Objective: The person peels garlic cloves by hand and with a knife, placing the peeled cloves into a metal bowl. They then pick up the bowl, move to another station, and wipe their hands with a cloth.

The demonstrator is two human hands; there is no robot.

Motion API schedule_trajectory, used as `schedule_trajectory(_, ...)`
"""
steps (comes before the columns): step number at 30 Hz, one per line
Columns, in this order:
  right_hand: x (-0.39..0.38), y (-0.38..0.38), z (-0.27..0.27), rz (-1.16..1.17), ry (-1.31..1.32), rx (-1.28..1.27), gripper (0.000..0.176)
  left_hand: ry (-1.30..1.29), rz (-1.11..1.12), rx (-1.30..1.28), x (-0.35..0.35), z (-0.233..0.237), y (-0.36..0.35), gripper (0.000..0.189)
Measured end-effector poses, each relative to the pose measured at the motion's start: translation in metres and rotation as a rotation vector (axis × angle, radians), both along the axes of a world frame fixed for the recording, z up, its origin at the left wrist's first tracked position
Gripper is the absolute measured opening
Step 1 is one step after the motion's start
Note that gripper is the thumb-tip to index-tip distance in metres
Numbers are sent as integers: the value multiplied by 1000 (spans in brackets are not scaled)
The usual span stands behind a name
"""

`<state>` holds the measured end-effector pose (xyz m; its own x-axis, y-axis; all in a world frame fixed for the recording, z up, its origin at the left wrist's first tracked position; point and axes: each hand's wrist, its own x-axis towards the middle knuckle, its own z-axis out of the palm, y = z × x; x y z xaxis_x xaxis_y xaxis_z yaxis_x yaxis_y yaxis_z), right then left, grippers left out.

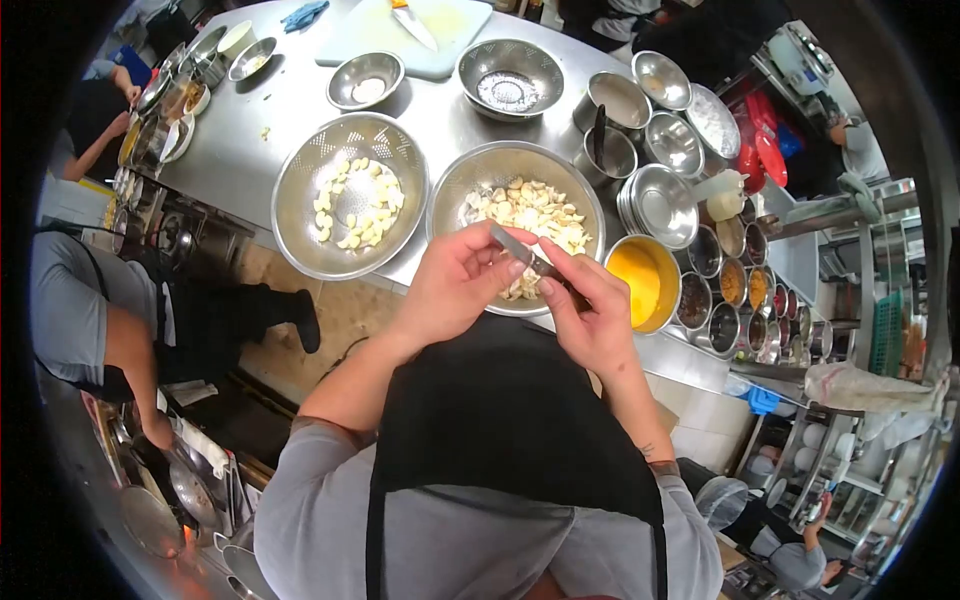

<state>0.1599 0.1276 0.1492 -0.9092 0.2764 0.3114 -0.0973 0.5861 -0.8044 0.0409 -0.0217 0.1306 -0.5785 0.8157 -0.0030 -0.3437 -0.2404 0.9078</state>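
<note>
My left hand (455, 285) and my right hand (590, 315) meet over the near rim of a steel bowl (455, 190) heaped with pale garlic cloves (530, 212). A small knife (512, 246) sits in my right hand, its blade pointing up-left across my left fingers. My left fingers pinch a small clove against the blade; the clove is mostly hidden. To the left stands a steel colander (300, 165) with a thinner layer of garlic cloves (355, 200). My black apron and grey shirt fill the bottom of the view.
A yellow tub (645, 282) stands right of the bowl, beside several small seasoning pots (735, 285). Empty steel bowls (660, 200) crowd the steel counter (250, 130). A cutting board (440, 45) carries a knife (412, 22). Other people work at left (90, 310) and lower right (790, 555).
</note>
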Motion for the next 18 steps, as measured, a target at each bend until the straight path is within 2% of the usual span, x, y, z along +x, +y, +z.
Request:
schedule_trajectory(7, -4, -2, 5, 57, 65, 36, 39, 9, -52, -9, -9, 11, -7, 27)
schedule_trajectory(10, -8, -4, 4, 54, 62, 26, 37, -11, -52, 68, -8, 5, -5, 26)
schedule_trajectory(13, -8, -6, 2, 45, 34, -8, 33, -80, -63, -23, -10, 14, -7, 25)
schedule_trajectory(18, -8, -7, -4, 18, 32, -92, 29, -73, -101, 15, -13, 3, -7, 24)
